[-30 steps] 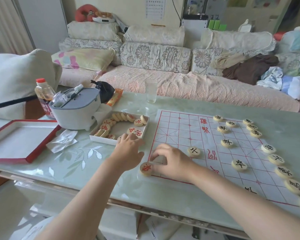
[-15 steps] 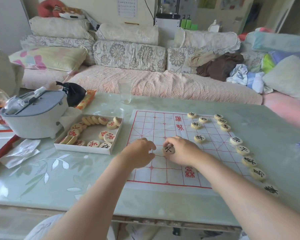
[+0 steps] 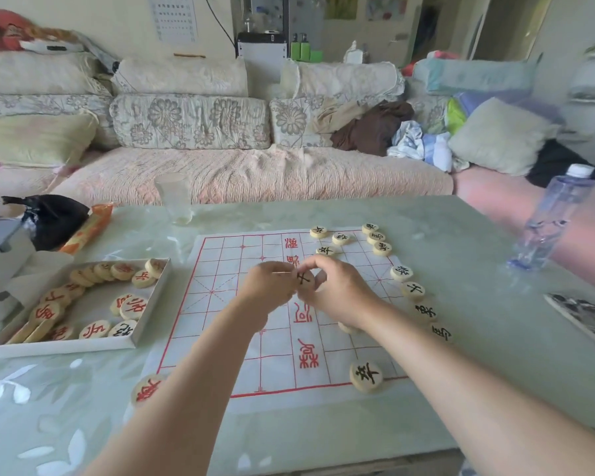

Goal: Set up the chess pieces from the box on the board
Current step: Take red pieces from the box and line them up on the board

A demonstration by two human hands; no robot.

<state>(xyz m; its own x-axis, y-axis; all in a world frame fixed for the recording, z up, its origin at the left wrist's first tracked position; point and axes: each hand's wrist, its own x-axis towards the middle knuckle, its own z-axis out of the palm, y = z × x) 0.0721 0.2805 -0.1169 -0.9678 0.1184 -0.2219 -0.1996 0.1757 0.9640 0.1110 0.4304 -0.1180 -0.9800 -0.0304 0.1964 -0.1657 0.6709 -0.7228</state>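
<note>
Green glass table carries the paper board, a red grid, at centre. The white box sits left of it, apart, with mostly red-marked pieces inside. Both hands are together over mid-board. The right hand pinches 1 black-marked piece. The left hand is curled against the same piece; I cannot tell if it grips. 1 red piece lies on the table by the board's near-left corner.
</note>
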